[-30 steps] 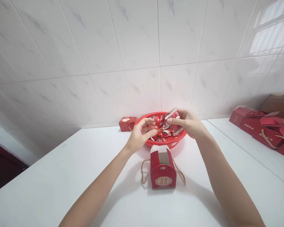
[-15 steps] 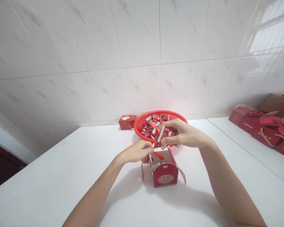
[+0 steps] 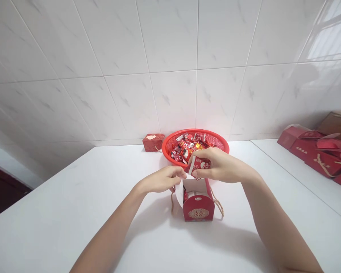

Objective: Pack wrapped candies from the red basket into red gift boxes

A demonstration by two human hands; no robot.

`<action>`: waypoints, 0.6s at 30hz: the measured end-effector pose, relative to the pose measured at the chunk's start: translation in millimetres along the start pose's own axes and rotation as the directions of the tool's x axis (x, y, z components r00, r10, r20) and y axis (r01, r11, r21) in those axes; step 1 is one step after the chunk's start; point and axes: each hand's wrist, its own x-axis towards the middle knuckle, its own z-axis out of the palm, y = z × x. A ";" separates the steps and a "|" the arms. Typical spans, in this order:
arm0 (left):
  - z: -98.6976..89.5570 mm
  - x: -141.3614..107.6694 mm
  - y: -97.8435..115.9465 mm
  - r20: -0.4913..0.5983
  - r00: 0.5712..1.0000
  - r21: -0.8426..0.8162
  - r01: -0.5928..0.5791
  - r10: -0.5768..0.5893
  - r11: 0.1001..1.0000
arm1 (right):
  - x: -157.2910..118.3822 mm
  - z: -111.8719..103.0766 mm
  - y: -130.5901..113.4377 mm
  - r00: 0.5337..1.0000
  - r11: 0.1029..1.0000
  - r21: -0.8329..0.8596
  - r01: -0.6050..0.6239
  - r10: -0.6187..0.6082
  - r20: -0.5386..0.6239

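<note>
White desk [image 3: 102, 227] with open room leftward, box flap [image 3: 179, 192] pinched by left hand [image 3: 161, 179], packet [image 3: 200, 165] gripped by right hand [image 3: 223, 165].

The open box [image 3: 190, 214]'s round emblem [image 3: 199, 214] resembles a double-happiness sign; white print [image 3: 205, 164] on the held packet [image 3: 199, 162] and pale characters [image 3: 301, 150] on the right-hand boxes [image 3: 315, 161] are unreadable.

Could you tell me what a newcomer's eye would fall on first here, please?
Probably the round red plastic basket of shiny wrapped packets near the white tiled wall. Then the open red cardboard box with rope handles before it: the left hand holds its white-lined flap, and the right hand holds a red-and-white packet near its far edge.
</note>
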 end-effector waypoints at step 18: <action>-3.6 -5.5 -1.0 0.036 0.997 0.041 -0.071 0.070 0.997 | 16.9 22.0 2.1 0.988 0.998 -0.039 0.039 -0.032 0.152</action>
